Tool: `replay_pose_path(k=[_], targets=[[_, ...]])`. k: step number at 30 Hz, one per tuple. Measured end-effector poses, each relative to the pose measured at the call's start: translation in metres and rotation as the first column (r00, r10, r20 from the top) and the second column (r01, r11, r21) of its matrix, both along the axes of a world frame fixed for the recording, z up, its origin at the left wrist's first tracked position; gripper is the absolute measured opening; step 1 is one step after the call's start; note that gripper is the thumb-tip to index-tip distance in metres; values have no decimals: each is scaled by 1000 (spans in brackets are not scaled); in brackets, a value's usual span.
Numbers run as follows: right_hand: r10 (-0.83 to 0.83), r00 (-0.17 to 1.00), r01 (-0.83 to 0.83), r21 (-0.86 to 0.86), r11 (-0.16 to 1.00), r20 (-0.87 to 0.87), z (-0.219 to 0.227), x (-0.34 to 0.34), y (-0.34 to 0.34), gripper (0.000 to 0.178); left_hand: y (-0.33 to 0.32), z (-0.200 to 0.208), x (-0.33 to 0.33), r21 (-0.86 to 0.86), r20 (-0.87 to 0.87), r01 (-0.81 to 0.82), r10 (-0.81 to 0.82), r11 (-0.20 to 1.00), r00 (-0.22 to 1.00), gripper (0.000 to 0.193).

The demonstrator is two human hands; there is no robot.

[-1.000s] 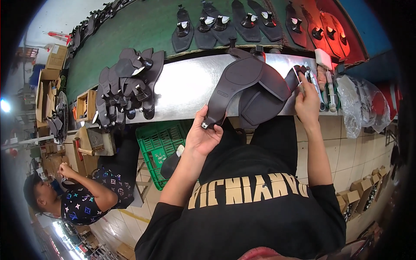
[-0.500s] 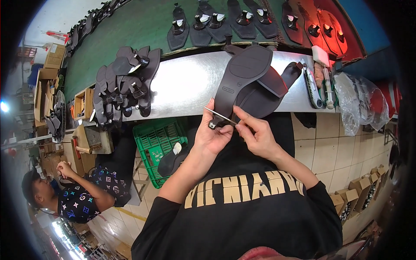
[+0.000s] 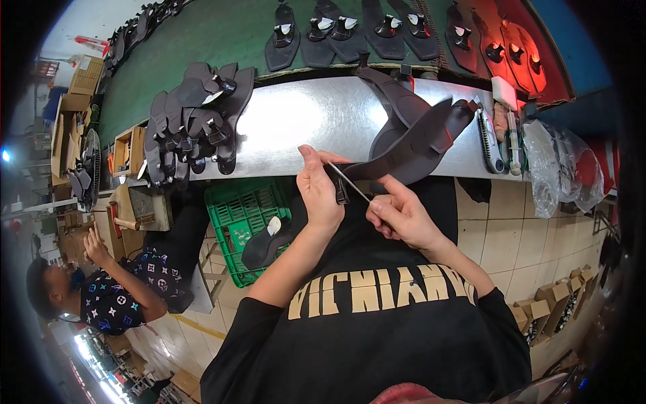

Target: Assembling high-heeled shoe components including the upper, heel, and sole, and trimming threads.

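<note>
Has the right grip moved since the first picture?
Yes: judged against the steel worktop, the right grip has moved left and down in the view, from the worktop's right end to below its near edge.

Thin rod (image 3: 350,182) partly hidden in right grip (image 3: 402,217)

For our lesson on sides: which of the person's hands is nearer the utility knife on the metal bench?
Right. The right hand is below and left of the utility knife in view; the left hand is farther left.
</note>
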State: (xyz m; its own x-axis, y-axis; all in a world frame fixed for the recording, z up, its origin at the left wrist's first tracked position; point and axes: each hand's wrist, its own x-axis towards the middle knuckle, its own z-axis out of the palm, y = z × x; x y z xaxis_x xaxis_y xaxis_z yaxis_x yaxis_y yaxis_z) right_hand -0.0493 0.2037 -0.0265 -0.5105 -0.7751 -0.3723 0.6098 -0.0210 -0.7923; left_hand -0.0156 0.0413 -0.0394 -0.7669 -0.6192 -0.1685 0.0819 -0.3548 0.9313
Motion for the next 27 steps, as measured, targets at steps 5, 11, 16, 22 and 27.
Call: replay_pose_path(k=[5,11,16,22,27], targets=[[-115,951,169,-169,971,287,3,-8,5,28,-1,8,0,-162,-51,-12,4,987,999,74],[-117,737,181,27,983,-666,1,1,2,10,-14,17,6,-306,27,56,-50,950,998,96],[-111,378,308,11,951,-919,7,2,-8,11,-17,25,7,-271,34,130,-126,954,991,102],[-79,348,79,-55,995,-934,13,11,-9,9,-32,17,-3,499,-49,129,-121,857,991,80],[-62,299,331,43,943,-952,15,-6,-8,4,-10,18,-4,835,-52,116,-132,538,990,50]])
